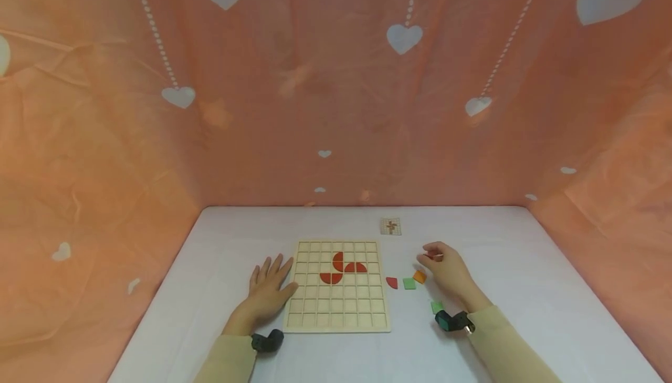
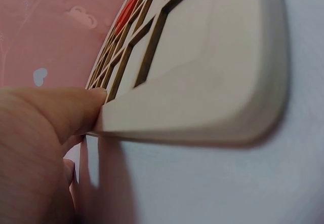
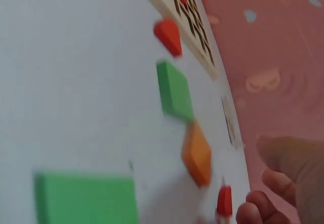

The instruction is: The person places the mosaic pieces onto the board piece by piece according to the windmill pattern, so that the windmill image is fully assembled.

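Observation:
A wooden grid board (image 1: 336,307) lies on the table with several red quarter-round pieces (image 1: 338,262) set in its upper middle cells. Spread flat beside its left edge, my left hand (image 1: 268,292) touches the rim with the thumb (image 2: 81,110). To the right of the board my right hand (image 1: 448,269) hovers with fingers loosely bent. A red piece (image 3: 224,201) shows just past those fingertips in the right wrist view, and the thumb stands apart from the fingers. Nearest that hand lie an orange square tile (image 1: 419,277) and a green square tile (image 1: 409,284).
Another red quarter-round piece (image 1: 392,283) lies by the board's right edge. A second green tile (image 1: 437,307) is partly beside the right wrist camera. Behind the board is a small pattern card (image 1: 391,226). A pink curtain with hearts (image 1: 336,109) hangs at the table's back.

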The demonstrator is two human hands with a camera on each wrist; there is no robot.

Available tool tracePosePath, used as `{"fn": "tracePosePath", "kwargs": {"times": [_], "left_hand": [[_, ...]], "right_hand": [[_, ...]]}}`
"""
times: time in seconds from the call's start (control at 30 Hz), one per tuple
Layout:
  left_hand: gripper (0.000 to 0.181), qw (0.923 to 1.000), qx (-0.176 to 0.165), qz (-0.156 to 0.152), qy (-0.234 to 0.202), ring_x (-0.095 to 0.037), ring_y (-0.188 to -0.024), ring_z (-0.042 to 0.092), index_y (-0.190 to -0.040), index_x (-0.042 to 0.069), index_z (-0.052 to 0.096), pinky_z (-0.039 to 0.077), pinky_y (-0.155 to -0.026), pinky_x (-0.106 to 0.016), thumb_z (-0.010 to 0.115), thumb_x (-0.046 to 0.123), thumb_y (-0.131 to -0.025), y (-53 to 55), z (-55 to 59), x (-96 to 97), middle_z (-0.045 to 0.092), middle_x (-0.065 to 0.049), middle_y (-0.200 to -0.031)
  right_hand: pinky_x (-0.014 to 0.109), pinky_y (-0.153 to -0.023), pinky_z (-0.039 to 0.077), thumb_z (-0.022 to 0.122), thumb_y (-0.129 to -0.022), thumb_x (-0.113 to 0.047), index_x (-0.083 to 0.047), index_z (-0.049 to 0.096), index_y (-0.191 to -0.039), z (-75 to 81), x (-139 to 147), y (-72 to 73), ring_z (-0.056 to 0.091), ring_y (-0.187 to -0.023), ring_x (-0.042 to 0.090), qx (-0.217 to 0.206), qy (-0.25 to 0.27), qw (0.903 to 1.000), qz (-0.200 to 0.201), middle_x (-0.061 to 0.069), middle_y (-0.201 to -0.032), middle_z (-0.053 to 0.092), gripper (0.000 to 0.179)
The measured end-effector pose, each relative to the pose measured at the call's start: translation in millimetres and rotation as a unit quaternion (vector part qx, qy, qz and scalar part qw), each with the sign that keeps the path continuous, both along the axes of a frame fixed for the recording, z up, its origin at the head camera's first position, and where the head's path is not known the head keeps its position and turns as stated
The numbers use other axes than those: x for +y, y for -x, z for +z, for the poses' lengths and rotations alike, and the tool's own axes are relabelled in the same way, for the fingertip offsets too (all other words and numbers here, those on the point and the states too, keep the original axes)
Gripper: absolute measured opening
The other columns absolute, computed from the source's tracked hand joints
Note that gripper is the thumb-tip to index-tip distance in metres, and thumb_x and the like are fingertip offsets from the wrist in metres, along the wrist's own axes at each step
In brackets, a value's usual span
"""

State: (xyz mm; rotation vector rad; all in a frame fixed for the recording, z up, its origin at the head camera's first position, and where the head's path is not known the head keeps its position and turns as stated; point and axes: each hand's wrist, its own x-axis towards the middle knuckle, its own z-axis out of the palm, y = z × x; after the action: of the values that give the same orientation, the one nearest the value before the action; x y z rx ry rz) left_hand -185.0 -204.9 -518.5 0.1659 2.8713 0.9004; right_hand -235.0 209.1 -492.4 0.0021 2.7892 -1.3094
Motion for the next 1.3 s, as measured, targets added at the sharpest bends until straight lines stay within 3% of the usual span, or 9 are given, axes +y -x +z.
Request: {"fn": "tracePosePath", "kwargs": {"times": [0.23, 0.6, 1.3], "left_hand": [[0.063, 0.9999, -0.007, -0.004, -0.007, -0.038, -0.145, -0.006, -0.153, 0.011, 0.027, -0.013, -0.112, -0.054, 0.051, 0.033, -0.099, -0.5, -0.1, 2.0, 0.01, -0.017, -0.16], [0.063, 0.9999, -0.003, -0.007, -0.014, -0.038, -0.145, -0.006, -0.153, 0.01, 0.026, -0.013, -0.112, -0.054, 0.05, 0.034, -0.1, -2.4, 4.9, 0.6, 0.009, -0.017, -0.16], [0.063, 0.9999, -0.003, -0.003, -0.01, -0.04, -0.145, -0.006, -0.153, 0.009, 0.027, -0.013, -0.111, -0.055, 0.051, 0.032, -0.1, -1.7, 4.4, -0.3, 0.009, -0.019, -0.16]], "right_hand": [[0.048, -0.095, 0.045, 0.065, -0.093, -0.034, 0.0, 0.056, -0.125, -0.7, 17, -0.1, 0.054, -0.112, 0.032, -0.018, 0.017, 0.9997, 0.001, 0.018, -0.121, 0.058, 0.048], [0.034, -0.077, 0.045, 0.07, -0.089, -0.034, -0.004, 0.059, -0.121, -7.2, 22, -3.7, 0.049, -0.094, 0.025, -0.036, -0.002, 0.9993, -0.01, 0.011, -0.106, 0.056, 0.046], [0.037, -0.079, 0.045, 0.066, -0.093, -0.026, -0.004, 0.06, -0.115, -12.1, 12, -1.6, 0.049, -0.094, 0.027, -0.016, -0.039, 0.9988, -0.026, 0.013, -0.104, 0.054, 0.031]]}}
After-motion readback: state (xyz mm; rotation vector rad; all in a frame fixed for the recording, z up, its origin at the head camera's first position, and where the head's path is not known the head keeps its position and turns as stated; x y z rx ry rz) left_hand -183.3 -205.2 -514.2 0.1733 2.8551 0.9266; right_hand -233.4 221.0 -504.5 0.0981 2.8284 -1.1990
